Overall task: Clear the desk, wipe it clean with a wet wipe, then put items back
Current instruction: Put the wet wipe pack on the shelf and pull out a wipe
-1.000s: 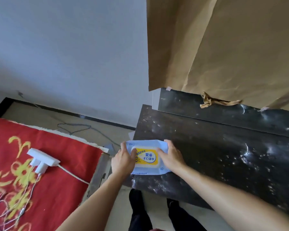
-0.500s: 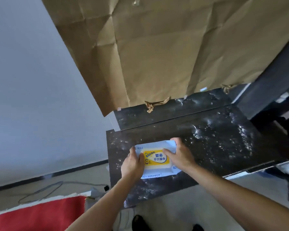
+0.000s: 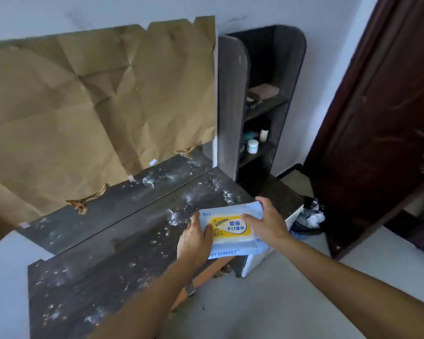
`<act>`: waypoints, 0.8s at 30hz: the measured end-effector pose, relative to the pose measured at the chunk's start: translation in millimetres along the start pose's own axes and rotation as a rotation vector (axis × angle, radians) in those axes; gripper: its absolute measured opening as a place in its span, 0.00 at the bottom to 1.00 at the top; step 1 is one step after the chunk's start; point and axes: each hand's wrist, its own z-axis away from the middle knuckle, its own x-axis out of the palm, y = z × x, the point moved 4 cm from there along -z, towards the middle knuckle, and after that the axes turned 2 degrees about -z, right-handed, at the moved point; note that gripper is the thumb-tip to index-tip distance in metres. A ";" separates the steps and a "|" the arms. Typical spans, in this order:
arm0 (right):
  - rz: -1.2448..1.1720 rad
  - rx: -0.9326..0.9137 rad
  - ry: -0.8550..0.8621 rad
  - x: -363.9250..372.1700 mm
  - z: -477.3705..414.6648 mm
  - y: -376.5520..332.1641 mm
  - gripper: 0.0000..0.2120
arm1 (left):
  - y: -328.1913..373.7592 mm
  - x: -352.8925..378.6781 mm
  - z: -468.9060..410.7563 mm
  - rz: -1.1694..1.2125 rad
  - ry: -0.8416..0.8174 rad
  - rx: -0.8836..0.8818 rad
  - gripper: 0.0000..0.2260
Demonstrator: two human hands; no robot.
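A pale blue wet wipe pack [image 3: 233, 237] with a yellow label is held over the right front part of the dark desk [image 3: 103, 260]. My left hand [image 3: 194, 237] grips its left end, thumb on top. My right hand [image 3: 267, 222] grips its right end, fingers over the top edge. The black desktop is speckled with white dust and smears. Nothing else lies on the desktop in view.
Crumpled brown paper [image 3: 96, 113] covers the panel behind the desk. A dark shelf unit [image 3: 260, 106] with small jars stands to the right. A dark wooden door [image 3: 382, 118] is farther right, with a bin holding white scraps [image 3: 311, 218] at its foot.
The view swung right and up, away from the red cloth on the left. Both hands carried the pack from the desk's left front edge to its right side.
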 end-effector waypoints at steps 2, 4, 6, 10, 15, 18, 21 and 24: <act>-0.105 0.058 0.039 -35.4 -12.5 14.5 0.34 | 34.6 15.0 -7.5 0.031 -0.010 0.030 0.23; -0.216 0.124 0.080 -65.3 -28.8 25.5 0.34 | 66.4 25.8 -20.7 0.040 -0.023 0.086 0.23; -0.400 0.182 0.057 -86.9 -48.4 33.3 0.26 | 94.7 32.5 -39.3 0.043 -0.031 0.136 0.22; -0.645 0.212 -0.015 -125.6 -91.9 28.0 0.10 | 137.9 43.5 -90.1 0.094 -0.069 0.203 0.20; -0.714 0.156 0.063 -177.9 -168.9 3.1 0.10 | 191.1 40.5 -167.2 0.262 -0.074 0.294 0.17; -0.741 0.115 0.105 -210.9 -210.6 -21.8 0.14 | 221.3 26.3 -214.5 0.347 -0.039 0.299 0.14; -0.760 0.058 0.180 -239.9 -252.3 -45.2 0.18 | 229.3 6.8 -263.4 0.277 0.105 0.217 0.12; -0.753 -0.006 0.214 -259.5 -292.0 -72.1 0.20 | 222.1 -2.8 -296.3 0.157 0.190 0.110 0.11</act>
